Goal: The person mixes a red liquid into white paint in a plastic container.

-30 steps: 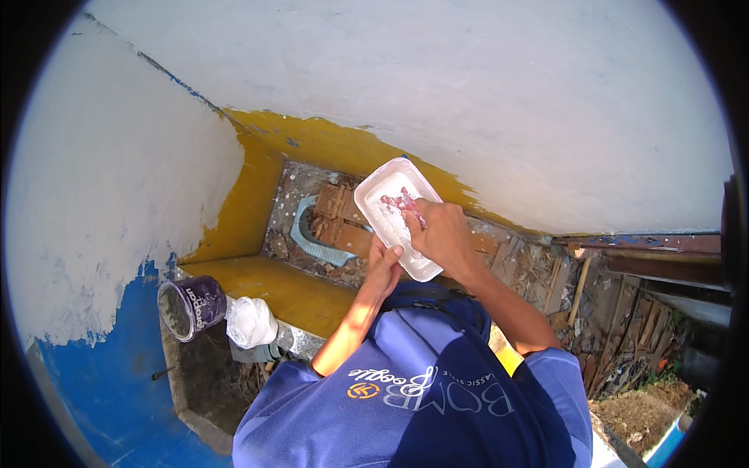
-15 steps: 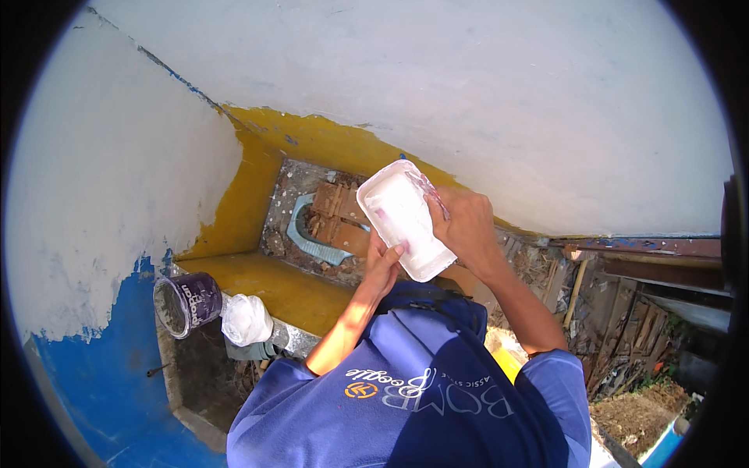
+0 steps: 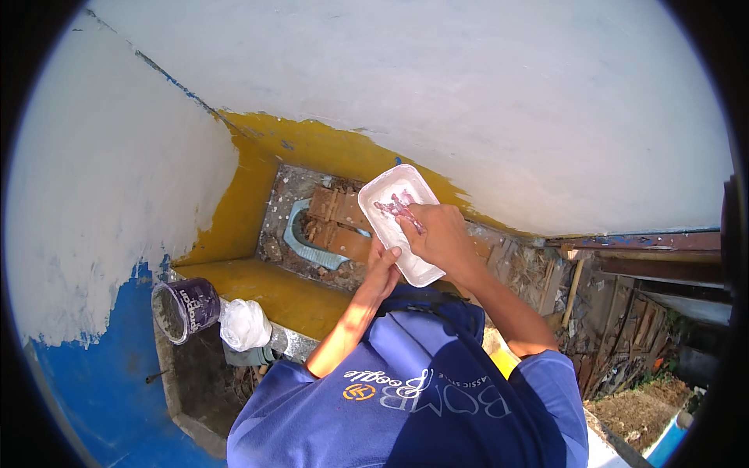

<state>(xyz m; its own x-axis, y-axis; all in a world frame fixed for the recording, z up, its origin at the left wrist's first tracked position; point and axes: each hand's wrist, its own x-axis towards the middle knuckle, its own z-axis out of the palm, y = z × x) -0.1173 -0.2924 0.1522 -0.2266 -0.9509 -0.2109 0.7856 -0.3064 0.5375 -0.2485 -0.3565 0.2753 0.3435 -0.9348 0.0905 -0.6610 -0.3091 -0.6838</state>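
Observation:
A shallow white plastic tray is tilted in front of my chest, with white paste spread over its inside. My left hand grips the tray's near left edge, thumb over the rim. In my closed right hand is a reddish scraper smeared with white. Its blade lies over the paste, inside the tray. The fingers hide the scraper's other end.
White, patchy walls rise ahead and left, above yellow and blue paint. Below the tray is a pale blue squat toilet with broken brown boards. A purple paint bucket and white bag sit on a ledge at left. Wood scraps lie right.
My right hand has moved left from the tray's right rim to over its middle, bringing the scraper across the paste. My left hand keeps its grip.

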